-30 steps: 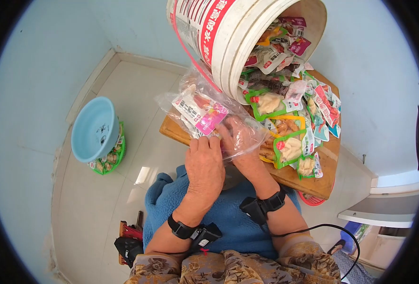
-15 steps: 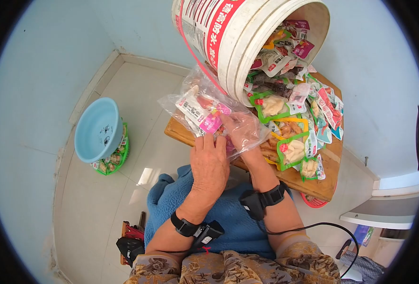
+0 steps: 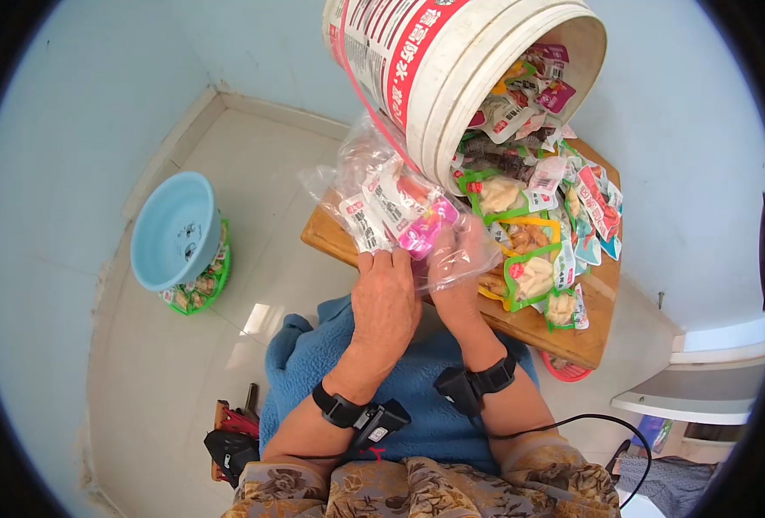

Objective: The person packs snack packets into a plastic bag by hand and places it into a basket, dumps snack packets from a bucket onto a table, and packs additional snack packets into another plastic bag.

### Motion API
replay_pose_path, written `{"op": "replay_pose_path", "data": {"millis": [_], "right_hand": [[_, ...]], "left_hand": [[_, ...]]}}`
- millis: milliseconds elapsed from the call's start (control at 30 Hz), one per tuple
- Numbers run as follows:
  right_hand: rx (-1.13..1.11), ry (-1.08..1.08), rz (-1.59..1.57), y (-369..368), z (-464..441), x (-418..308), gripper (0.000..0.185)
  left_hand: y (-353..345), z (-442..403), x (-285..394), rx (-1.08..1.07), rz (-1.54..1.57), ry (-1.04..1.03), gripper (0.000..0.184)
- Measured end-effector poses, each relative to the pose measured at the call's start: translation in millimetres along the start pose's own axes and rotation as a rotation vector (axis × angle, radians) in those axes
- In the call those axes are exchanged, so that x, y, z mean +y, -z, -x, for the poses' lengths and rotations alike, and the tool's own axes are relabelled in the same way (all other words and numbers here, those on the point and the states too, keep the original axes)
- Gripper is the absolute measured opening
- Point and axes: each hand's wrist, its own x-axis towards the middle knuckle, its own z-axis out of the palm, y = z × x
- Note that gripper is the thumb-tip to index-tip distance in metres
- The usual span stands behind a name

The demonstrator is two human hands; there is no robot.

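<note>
A clear plastic bag [image 3: 348,180] lies open-mouthed toward me at the left end of the wooden board [image 3: 326,235]. White and pink snack packets [image 3: 395,203] show inside it. My left hand [image 3: 384,298] has its fingers closed on the bag's near edge. My right hand [image 3: 458,259] is inside the bag, seen through the plastic, with its fingers round a pink and white packet [image 3: 430,229]. Right of the bag, green-edged packets [image 3: 534,276] and a red and white packet [image 3: 598,203] lie in a pile.
A white bucket [image 3: 452,78] lies tipped on its side at the back, packets spilling from its mouth. On the floor at left, a blue basin [image 3: 175,231] rests on a green basket [image 3: 220,281] of packets. Part of a red basket [image 3: 564,369] shows under the board.
My right hand has moved slightly with the pink packet inside the bag. The packets in the bag have spread apart, so two white ones now show side by side.
</note>
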Motion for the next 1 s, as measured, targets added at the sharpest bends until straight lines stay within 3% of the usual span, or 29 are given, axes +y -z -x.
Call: {"op": "replay_pose_path", "data": {"millis": [67, 100, 167, 267, 500, 767, 800, 867, 1000], "right_hand": [[-0.050, -0.046, 0.171, 10, -1, -5, 0.008], [-0.053, -0.044, 0.171, 12, 1, -2, 0.008], [-0.020, -0.258, 0.011, 12, 7, 9, 0.008], [-0.023, -0.352, 0.074, 9, 2, 8, 0.010], [-0.047, -0.354, 0.089, 6, 8, 24, 0.012], [-0.081, -0.018, 0.327, 11, 4, 16, 0.018], [-0.080, -0.016, 0.324, 10, 3, 11, 0.018], [-0.015, -0.316, 0.003, 7, 4, 2, 0.013], [-0.042, -0.255, 0.009, 8, 7, 15, 0.009]], "left_hand": [[-1, 0, -1, -0.023, -0.013, 0.015, 0.027], [-2, 0, -2, -0.021, -0.011, 0.017, 0.027], [-5, 2, -3, -0.008, -0.062, 0.001, 0.023], [-4, -2, -3, 0.023, -0.144, -0.020, 0.019], [1, -2, -2, 0.052, -0.277, -0.032, 0.012], [-3, -7, -2, 0.033, -0.170, -0.029, 0.017], [-4, -7, -1, 0.036, -0.172, -0.029, 0.017], [-9, -7, 2, 0.019, -0.166, 0.027, 0.017], [-12, -7, 0, -0.001, -0.155, 0.070, 0.016]]}}
